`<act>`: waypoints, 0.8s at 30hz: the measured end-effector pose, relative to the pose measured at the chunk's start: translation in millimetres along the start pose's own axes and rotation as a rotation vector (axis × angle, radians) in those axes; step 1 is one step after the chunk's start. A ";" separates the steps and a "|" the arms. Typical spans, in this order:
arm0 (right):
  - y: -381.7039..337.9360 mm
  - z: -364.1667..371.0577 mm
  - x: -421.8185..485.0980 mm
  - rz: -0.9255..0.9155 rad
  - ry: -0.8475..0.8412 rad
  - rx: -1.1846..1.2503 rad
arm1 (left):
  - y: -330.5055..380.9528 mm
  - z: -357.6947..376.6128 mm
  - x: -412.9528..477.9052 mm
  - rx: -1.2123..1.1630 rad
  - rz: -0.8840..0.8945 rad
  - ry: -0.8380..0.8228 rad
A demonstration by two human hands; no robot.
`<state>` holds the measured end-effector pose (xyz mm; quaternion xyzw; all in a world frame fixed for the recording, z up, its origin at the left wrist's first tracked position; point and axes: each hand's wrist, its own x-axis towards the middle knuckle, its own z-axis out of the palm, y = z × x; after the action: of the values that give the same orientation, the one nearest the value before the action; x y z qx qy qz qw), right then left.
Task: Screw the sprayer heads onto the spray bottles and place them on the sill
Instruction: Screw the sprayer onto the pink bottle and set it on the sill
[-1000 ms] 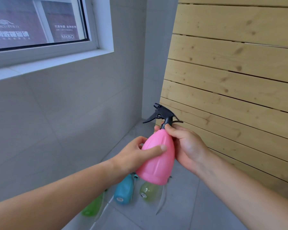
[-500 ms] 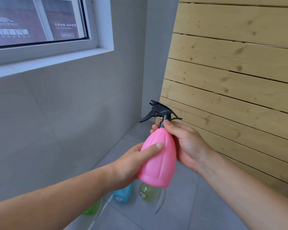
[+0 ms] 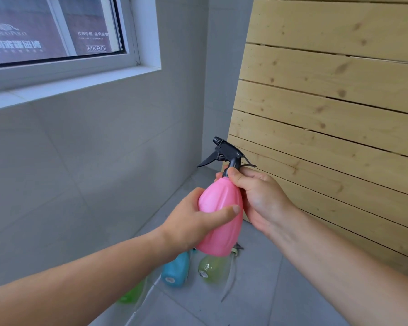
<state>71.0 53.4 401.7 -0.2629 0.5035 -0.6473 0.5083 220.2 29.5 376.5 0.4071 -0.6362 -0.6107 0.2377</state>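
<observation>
Pink plastic spray bottle (image 3: pixel 218 215), matte, ribbed, teardrop-shaped, is held in mid-air in front of the person, well below the sill (image 3: pixel 68 87).

The change over the last second is small. The bottle has come up slightly. The black sprayer head (image 3: pixel 226 151) has barely turned, its trigger pointing left as before. The left thumb has slid a bit further across the front. This reads as the final tightening turns: the head looks seated on the neck, and the bottle is not yet placed.

Left hand (image 3: pixel 193 222) wraps the bottle's belly, grasping it. Right hand (image 3: pixel 262 198) pinches the black collar at the neck, thumb and fingers curled round it.

The sprayer head is hard, glossy, angular plastic with a thin curved trigger.

On the grey tiled floor (image 3: pixel 257 290) directly below lie three more bottles:
- a blue bottle (image 3: pixel 176 271), opaque
- a pale green bottle (image 3: pixel 210 267), translucent
- a bright green bottle (image 3: pixel 131 295), partly hidden by the left forearm

Whether these have heads on I cannot tell.

The sill is a smooth white ledge. The wooden panel (image 3: pixel 327 102) on the right is pale knotty slats.
</observation>
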 end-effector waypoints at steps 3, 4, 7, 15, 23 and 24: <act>-0.5 -1.3 0.2 0.012 -0.021 0.008 | 0.5 -4.6 0.3 0.013 -0.012 -0.007; -0.8 -2.3 -0.4 0.021 -0.043 0.013 | -0.3 -8.4 0.7 0.006 -0.022 -0.031; 0.8 -9.3 -4.3 0.066 -0.094 0.016 | -5.5 -16.5 -1.4 -0.026 -0.059 -0.113; 1.5 -2.5 -1.1 0.046 -0.123 -0.028 | -11.5 -31.3 -0.8 -0.189 -0.107 -0.105; 18.4 30.7 8.2 -0.150 -0.275 -0.385 | 9.4 -76.2 9.9 -0.257 0.050 0.191; 18.0 38.6 10.9 -0.172 -0.307 -0.422 | 14.5 -83.6 13.2 -0.258 0.072 0.212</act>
<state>107.3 28.9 397.0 -0.4996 0.5203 -0.5214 0.4559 276.5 -31.0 399.7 0.4125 -0.5381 -0.6320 0.3753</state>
